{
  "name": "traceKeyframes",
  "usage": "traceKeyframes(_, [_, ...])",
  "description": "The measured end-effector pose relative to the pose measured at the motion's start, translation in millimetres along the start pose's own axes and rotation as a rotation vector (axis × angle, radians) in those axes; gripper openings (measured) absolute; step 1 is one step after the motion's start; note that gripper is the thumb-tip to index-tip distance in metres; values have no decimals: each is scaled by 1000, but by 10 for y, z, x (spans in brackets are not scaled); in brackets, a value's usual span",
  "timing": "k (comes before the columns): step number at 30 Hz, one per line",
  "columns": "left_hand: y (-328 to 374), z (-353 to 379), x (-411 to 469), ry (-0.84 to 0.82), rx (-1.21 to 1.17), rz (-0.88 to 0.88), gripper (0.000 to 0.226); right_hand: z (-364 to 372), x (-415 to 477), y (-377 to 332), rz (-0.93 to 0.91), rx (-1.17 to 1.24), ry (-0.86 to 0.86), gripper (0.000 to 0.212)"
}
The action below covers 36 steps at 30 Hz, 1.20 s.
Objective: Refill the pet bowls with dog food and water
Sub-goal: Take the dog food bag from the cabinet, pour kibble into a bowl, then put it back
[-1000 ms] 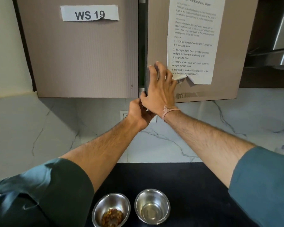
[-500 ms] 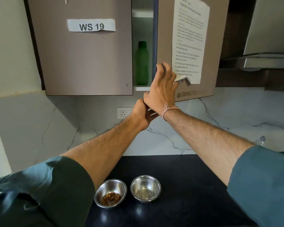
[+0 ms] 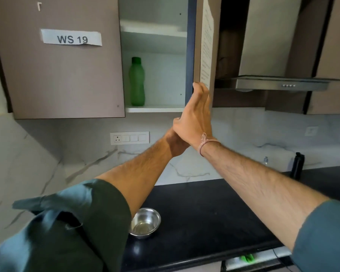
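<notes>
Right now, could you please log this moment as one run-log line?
right hand on open cabinet door edge | left hand beneath, grip hidden | green bottle on shelf | steel bowl on counter

- Both arms reach forward and upward, forearms bare, converging until the wrists meet.
- The right hand [image 3: 196, 114] is raised edge-on, its fingers straight, held together and pointing up.
- The left hand [image 3: 175, 145] sits just below and behind the right wrist, touching it; its fingers are hidden.
</notes>
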<state>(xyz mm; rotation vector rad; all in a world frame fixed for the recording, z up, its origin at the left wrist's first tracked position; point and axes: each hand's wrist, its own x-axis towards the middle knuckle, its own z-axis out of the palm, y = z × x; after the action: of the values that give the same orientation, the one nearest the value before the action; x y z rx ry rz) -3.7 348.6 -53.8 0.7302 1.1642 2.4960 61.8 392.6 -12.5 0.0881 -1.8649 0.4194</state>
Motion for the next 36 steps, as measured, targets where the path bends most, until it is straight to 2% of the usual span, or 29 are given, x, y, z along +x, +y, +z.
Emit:
traceKeyframes(2, [-158, 206, 104, -60, 22, -27, 39, -200, -16, 208, 0, 20, 14, 97])
traceKeyframes(5, [-376, 546, 353, -49, 105, -105, 27, -525, -39, 560, 34, 58, 68, 99])
traceKeyframes(7, [-518, 802, 489, 50, 167, -175, 24, -745, -44, 824, 80, 93, 90, 100])
traceKeyframes(10, [-783, 1150, 634, 206, 114, -265, 30, -1053, -28, 1253, 163, 88, 65, 108])
traceKeyframes(14, [-1046, 1584, 686, 286, -39, -248, 27, -1343, 29, 1727, 227, 81, 36, 112])
traceKeyframes(18, [-1204, 1760, 799, 327, 12, -181, 55, -1473, 78, 2033, 235, 94, 9, 109])
traceKeyframes(22, [-1197, 1707, 789, 286, 8, -178, 62, -1427, 82, 2033, 231, 78, 28, 111])
traceKeyframes(24, [-1168, 1695, 737, 266, 44, -178, 65, -1393, 118, 1921, 239, -29, 101, 110])
traceKeyframes(27, [-1128, 1713, 701, 188, 181, -159, 47, -1342, 199, 1741, 81, -183, 214, 98])
traceKeyframes(31, [-1075, 1481, 668, 110, 205, -144, 33, -1114, 269, 1537, -123, -164, 110, 84])
traceKeyframes(34, [-947, 1117, 679, 190, 333, -140, 20, -816, 260, 1455, -160, -46, -30, 76])
traceKeyframes(36, [-786, 829, 688, 313, 464, -116, 24, -560, 251, 1421, -162, 32, -115, 73])
